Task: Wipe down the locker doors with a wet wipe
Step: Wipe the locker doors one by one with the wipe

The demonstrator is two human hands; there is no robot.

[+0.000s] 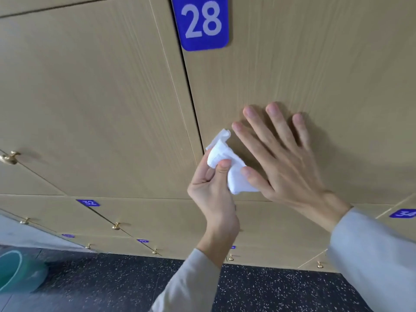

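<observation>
Head view, close to a wall of tan wood-grain lockers. Left hand (212, 183) has its grip closed on a crumpled white wet wipe (227, 163), thumb and fingers pinching it, held against the lower left corner of locker door 28 (315, 64), just right of the dark door gap. Right hand (279, 154) is flat on the same door, fingers straight and spread, grip wide; its thumb touches the wipe's right edge. Blue number plate "28" (201, 21) at the door's top left. Below: blue plates 32 (88, 202) and 34 (404, 213), brass knobs (116, 226). Grey sleeves on both arms. Dark speckled floor (112, 284), teal bucket (15, 273) bottom left, blurred.
</observation>
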